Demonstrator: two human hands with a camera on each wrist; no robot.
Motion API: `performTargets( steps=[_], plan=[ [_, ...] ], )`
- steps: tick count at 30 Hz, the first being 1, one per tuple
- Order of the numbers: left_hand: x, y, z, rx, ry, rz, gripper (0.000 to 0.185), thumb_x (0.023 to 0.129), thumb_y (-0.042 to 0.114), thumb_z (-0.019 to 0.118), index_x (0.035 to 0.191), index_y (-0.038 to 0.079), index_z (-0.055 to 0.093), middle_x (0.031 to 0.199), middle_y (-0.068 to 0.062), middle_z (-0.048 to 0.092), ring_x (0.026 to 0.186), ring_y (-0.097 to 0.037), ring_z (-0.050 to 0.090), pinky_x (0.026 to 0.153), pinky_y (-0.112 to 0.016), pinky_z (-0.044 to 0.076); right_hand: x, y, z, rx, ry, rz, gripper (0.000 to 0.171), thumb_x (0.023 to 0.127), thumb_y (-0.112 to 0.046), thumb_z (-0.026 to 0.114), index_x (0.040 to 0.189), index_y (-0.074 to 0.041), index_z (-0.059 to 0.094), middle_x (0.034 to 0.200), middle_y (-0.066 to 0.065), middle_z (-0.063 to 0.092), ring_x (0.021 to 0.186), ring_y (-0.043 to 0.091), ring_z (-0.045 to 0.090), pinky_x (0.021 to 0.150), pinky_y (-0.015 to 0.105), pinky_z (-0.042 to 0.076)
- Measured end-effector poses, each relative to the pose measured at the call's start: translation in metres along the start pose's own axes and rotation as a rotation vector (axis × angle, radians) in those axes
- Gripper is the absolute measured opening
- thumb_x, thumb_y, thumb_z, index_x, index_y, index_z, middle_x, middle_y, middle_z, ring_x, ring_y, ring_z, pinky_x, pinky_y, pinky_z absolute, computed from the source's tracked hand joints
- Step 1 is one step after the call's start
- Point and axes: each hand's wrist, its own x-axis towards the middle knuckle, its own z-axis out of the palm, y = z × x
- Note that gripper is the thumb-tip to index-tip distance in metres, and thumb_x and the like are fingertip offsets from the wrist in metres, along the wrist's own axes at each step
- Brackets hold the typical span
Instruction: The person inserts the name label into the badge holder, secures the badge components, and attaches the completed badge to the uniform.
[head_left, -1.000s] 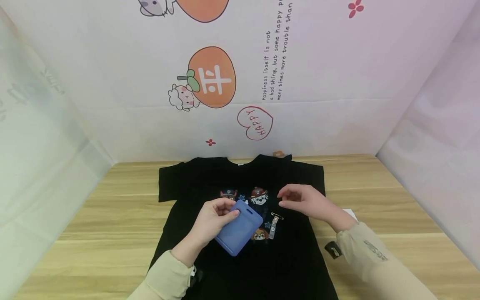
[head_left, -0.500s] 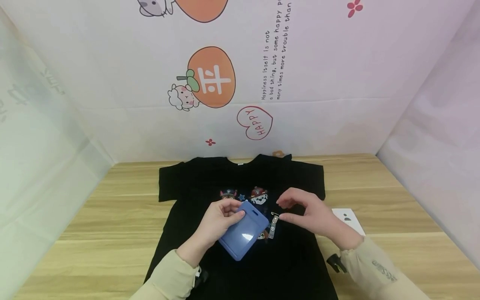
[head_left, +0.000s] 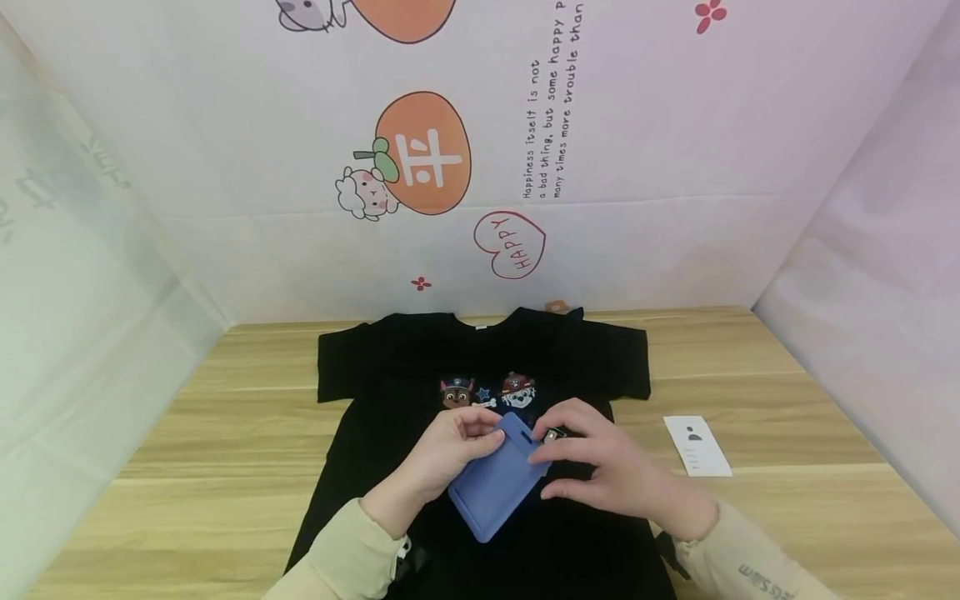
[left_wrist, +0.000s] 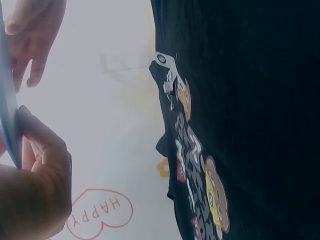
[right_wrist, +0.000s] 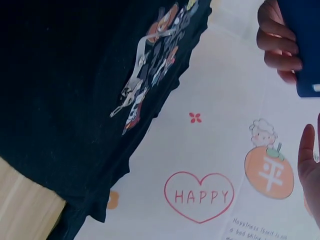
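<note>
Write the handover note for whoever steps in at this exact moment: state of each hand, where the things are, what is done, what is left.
Left hand: grips the blue badge holder by its slotted top end, held above the black T-shirt.
Right hand: fingers at the holder's top right corner, over the metal strap clip lying on the shirt; whether it grips the clip cannot be told.
White ID card: on the wooden table, right of the shirt.
Done: holder picked up.
Left: clip not yet on holder; card still outside.

Surface under my hands: light wooden table point(head_left: 787, 375) with plank grain. Flat on it lies a black short-sleeved T-shirt point(head_left: 375, 367), cartoon print up. Right of it, apart, a small white printed card point(head_left: 697, 446).
</note>
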Motion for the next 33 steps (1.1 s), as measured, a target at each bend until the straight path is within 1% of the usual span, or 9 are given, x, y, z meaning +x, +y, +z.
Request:
performTargets(
  steps=[4, 8, 14, 17, 20, 24, 26, 30, 33],
  plan=[
    [-0.001, 0.001, 0.002, -0.024, -0.06, -0.02, 0.026, 0.092, 0.009, 0.061, 0.111, -0.009, 0.06, 0.087, 0.001, 0.067, 0.076, -0.008, 0.059, 0.071, -0.024, 0.045, 0.002, -0.002, 0.005, -0.027, 0.011, -0.077, 0.015, 0.087, -0.027, 0.068, 0.098, -0.017, 0.068, 0.106, 0.003, 0.059, 0.103, 0.018, 0.048, 0.093, 0.022, 0.043],
    [-0.003, 0.003, 0.005, -0.021, -0.088, -0.034, 0.026, 0.092, 0.01, 0.06, 0.11, -0.009, 0.06, 0.086, 0.001, 0.067, 0.076, -0.008, 0.059, 0.071, -0.023, 0.046, 0.004, -0.002, 0.009, -0.056, 0.044, -0.178, 0.008, 0.089, -0.022, 0.066, 0.093, -0.016, 0.069, 0.101, 0.003, 0.06, 0.099, 0.019, 0.05, 0.092, 0.023, 0.045],
    [-0.003, 0.001, 0.007, 0.003, -0.122, -0.049, 0.027, 0.094, 0.013, 0.058, 0.114, -0.005, 0.061, 0.096, -0.009, 0.07, 0.077, -0.008, 0.06, 0.07, -0.022, 0.047, 0.007, -0.003, 0.011, -0.11, 0.085, -0.277, 0.009, 0.091, -0.02, 0.063, 0.088, -0.014, 0.069, 0.093, 0.002, 0.063, 0.094, 0.018, 0.053, 0.087, 0.027, 0.046],
    [-0.003, -0.002, 0.006, 0.018, -0.141, -0.052, 0.03, 0.096, 0.018, 0.056, 0.117, -0.003, 0.06, 0.104, -0.014, 0.07, 0.085, -0.011, 0.064, 0.076, -0.025, 0.053, 0.009, -0.004, 0.012, -0.122, 0.123, -0.306, 0.012, 0.091, -0.02, 0.062, 0.086, -0.013, 0.069, 0.089, 0.001, 0.063, 0.09, 0.018, 0.053, 0.082, 0.028, 0.047],
    [-0.003, -0.005, 0.003, 0.025, -0.15, -0.021, 0.035, 0.097, 0.022, 0.055, 0.119, -0.004, 0.058, 0.11, -0.018, 0.067, 0.095, -0.019, 0.067, 0.084, -0.03, 0.055, 0.011, -0.005, 0.013, -0.107, 0.173, -0.311, 0.014, 0.092, -0.02, 0.062, 0.083, -0.011, 0.069, 0.085, 0.002, 0.063, 0.086, 0.019, 0.054, 0.079, 0.027, 0.047],
    [-0.006, -0.004, -0.003, 0.039, -0.134, 0.061, 0.038, 0.098, 0.023, 0.053, 0.119, -0.008, 0.056, 0.112, -0.026, 0.064, 0.103, -0.031, 0.064, 0.087, -0.033, 0.054, 0.011, -0.003, 0.014, -0.052, 0.229, -0.274, 0.016, 0.092, -0.018, 0.061, 0.083, -0.008, 0.068, 0.082, 0.004, 0.062, 0.08, 0.017, 0.054, 0.074, 0.025, 0.049],
    [-0.008, -0.003, -0.007, 0.047, -0.122, 0.097, 0.038, 0.098, 0.023, 0.051, 0.118, -0.009, 0.056, 0.112, -0.027, 0.063, 0.104, -0.033, 0.064, 0.088, -0.031, 0.054, 0.009, -0.002, 0.014, -0.04, 0.251, -0.239, 0.016, 0.092, -0.018, 0.062, 0.083, -0.006, 0.068, 0.083, 0.005, 0.062, 0.078, 0.015, 0.054, 0.07, 0.022, 0.049],
    [-0.013, -0.001, -0.013, 0.037, -0.119, 0.172, 0.039, 0.1, 0.023, 0.047, 0.118, -0.01, 0.055, 0.114, -0.027, 0.062, 0.105, -0.03, 0.062, 0.09, -0.027, 0.053, 0.004, 0.0, 0.013, -0.034, 0.273, -0.122, 0.017, 0.091, -0.019, 0.062, 0.083, -0.006, 0.069, 0.083, 0.004, 0.062, 0.077, 0.012, 0.055, 0.069, 0.018, 0.049],
    [-0.016, 0.0, -0.016, 0.039, -0.123, 0.208, 0.04, 0.102, 0.026, 0.043, 0.118, -0.008, 0.056, 0.115, -0.026, 0.061, 0.106, -0.027, 0.062, 0.091, -0.027, 0.052, 0.001, -0.001, 0.012, -0.023, 0.268, -0.02, 0.02, 0.091, -0.021, 0.062, 0.081, -0.006, 0.07, 0.083, 0.003, 0.063, 0.077, 0.01, 0.056, 0.07, 0.016, 0.048]
  ],
)
